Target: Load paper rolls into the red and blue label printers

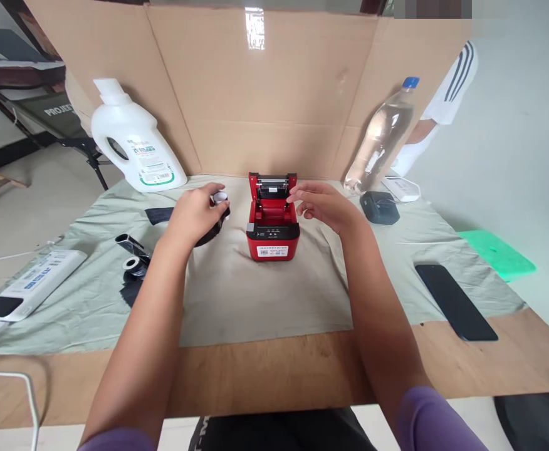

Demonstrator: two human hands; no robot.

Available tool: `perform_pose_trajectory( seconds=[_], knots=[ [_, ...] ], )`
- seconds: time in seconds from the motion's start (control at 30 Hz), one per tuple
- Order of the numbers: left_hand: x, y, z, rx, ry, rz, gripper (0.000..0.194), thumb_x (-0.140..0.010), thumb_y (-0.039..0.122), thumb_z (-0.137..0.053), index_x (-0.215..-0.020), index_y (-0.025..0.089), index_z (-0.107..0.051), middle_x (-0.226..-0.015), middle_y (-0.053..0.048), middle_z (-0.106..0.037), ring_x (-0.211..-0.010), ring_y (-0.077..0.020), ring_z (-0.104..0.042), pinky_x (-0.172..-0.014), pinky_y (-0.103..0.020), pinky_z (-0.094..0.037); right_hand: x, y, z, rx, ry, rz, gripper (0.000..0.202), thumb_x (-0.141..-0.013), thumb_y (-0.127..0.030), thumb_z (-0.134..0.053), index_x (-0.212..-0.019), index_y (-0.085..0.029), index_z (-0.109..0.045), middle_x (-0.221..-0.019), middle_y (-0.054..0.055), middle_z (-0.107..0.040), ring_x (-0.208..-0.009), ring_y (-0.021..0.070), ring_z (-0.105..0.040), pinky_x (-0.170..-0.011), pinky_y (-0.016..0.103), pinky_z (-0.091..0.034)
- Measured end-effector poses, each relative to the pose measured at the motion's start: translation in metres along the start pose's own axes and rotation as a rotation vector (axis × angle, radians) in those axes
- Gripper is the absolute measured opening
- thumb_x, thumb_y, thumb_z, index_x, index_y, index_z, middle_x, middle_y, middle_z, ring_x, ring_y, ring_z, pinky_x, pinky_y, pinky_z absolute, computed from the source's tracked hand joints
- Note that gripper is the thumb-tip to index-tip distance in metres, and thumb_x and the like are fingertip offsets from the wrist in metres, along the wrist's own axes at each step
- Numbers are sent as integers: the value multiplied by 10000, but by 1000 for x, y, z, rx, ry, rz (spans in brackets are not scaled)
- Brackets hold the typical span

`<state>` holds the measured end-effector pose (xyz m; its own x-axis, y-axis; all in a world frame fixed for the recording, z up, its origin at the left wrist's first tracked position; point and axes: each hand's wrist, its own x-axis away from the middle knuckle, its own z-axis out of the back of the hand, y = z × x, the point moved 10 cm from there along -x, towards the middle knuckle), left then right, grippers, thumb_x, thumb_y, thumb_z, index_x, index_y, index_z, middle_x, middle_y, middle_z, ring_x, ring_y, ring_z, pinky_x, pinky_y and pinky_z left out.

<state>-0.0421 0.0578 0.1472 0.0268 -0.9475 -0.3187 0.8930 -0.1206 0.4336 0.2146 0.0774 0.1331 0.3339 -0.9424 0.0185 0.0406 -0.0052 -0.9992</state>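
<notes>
A small red and black label printer (273, 235) stands on the cloth with its lid raised and its red inner bay showing. My left hand (190, 216), just left of the printer, is closed around a small paper roll (220, 198) with a white end and a dark outer side. My right hand (324, 203) is beside the raised lid, fingers loosely bent and apart, with nothing seen in them. Its fingertips reach the lid's right edge; whether they touch it I cannot tell. Near my left forearm lie dark rolls (135, 266) and a dark strip (158, 215).
A cardboard screen (265, 88) closes off the back. Before it stand a white detergent jug (136, 147) and a clear bottle (382, 138). A black case (380, 207) and a phone (455, 302) lie right, a white power bank (32, 285) left. Behind the screen, a person's sleeve (455, 81) shows.
</notes>
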Motion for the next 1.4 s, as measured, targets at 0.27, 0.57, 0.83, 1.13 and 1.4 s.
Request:
perform_pose_trajectory(
  seconds=[0.27,0.57,0.83,1.13,1.4],
  knots=[
    [-6,-39,-52,-47,-276,4,616,-808,413,-603,-1390,210,-588,-1286,-93,-700,-1124,-292,-663,-960,-366,-505,-3,7,-1,18,-14,-28,223,-779,-335,-794,-866,-187,-651,-951,60,-712,-643,103,-582,-537,247,-377],
    [-6,-32,-66,-19,-285,35,641,-999,488,-280,-1530,171,-448,-1602,-76,-428,-1496,-273,-376,-1236,-411,-284,-9,9,0,42,-4,-31,232,-773,-346,-795,-853,-189,-645,-939,58,-711,-645,107,-578,-537,247,-373],
    [2,-39,-112,-209,-511,71,660,-991,361,-289,-1621,172,-246,-1688,-66,-212,-1553,-269,-247,-1231,-420,-295,-10,6,2,74,15,-42,238,-777,-346,-791,-873,-194,-636,-972,62,-717,-656,113,-589,-530,249,-366],
    [-4,-37,-20,198,-296,172,410,-837,410,-607,-1169,196,-717,-1206,-86,-726,-1021,-272,-699,-897,-368,-562,-5,-10,-5,126,18,51,188,-803,-336,-780,-849,-204,-654,-947,49,-707,-665,117,-580,-541,259,-370],
    [19,41,14,758,-239,-27,472,-845,442,-699,-1279,259,-677,-1248,-63,-697,-1055,-246,-678,-856,-352,-584,19,-35,-52,236,-147,136,142,-869,-362,-716,-853,-223,-691,-789,21,-643,-698,144,-582,-621,285,-416]
  ],
)
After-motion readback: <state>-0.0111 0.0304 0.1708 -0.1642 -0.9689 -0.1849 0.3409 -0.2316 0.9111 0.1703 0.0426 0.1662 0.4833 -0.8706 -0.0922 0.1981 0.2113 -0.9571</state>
